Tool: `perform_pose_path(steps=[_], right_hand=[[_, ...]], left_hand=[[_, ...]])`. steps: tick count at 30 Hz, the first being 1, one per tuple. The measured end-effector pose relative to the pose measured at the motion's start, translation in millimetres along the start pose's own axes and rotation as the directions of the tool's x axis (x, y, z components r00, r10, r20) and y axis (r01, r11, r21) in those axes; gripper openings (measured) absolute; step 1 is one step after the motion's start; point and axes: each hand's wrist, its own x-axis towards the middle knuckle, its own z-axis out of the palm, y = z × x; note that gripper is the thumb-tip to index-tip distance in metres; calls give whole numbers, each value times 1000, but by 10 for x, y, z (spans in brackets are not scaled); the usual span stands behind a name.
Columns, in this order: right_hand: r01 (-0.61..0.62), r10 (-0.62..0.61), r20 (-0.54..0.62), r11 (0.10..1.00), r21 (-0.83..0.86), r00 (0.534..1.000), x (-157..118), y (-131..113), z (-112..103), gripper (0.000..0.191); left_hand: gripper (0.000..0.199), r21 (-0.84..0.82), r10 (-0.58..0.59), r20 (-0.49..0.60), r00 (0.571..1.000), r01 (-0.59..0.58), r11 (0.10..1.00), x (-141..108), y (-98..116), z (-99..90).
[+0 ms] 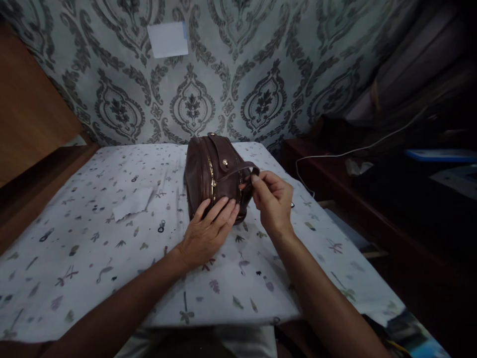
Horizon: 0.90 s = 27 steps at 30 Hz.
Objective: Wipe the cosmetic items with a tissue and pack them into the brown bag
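Note:
A dark brown leather bag (197,174) with gold zippers and a snap tab on top stands on the patterned white cloth (112,258). My left hand (208,228) rests flat against the near end of the bag, its fingers slightly spread and holding nothing. At the bag's right side, my right hand (272,199) pinches a thin brown strap (242,167) between thumb and fingers. The strap arches over the right part of the bag.
A piece of white paper (134,203) lies left of the bag. Behind is a patterned wall with a white card (168,40). Wooden furniture (33,109) stands at the left. A white cable (335,155) and a blue-edged object (439,155) are at the right.

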Motion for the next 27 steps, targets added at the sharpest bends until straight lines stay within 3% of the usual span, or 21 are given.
perform_pose_path(steps=[12,17,19,22,25,27], right_hand=[[6,-6,10,997,-78,1000,-37,-3,-4,30],[40,-37,25,993,-113,999,-30,13,-14,29],[45,-41,31,992,-118,999,-30,16,-17,29],[35,-31,36,992,-118,999,-34,5,-16,29],[30,-26,35,992,-123,999,-41,-17,-11,30],[31,-26,35,990,-137,999,-44,-29,-9,30]], left_hand=[[42,-36,2,-7,1000,-3,999,-15,-11,-7],[39,-162,-25,-63,998,14,987,-13,-50,-50],[37,-249,-81,-115,990,50,967,23,-103,-101],[34,-319,-279,-157,947,218,922,133,-226,-178],[30,-308,-444,-94,891,398,864,288,-375,-217],[26,-274,-459,-43,887,432,860,390,-461,-222]])
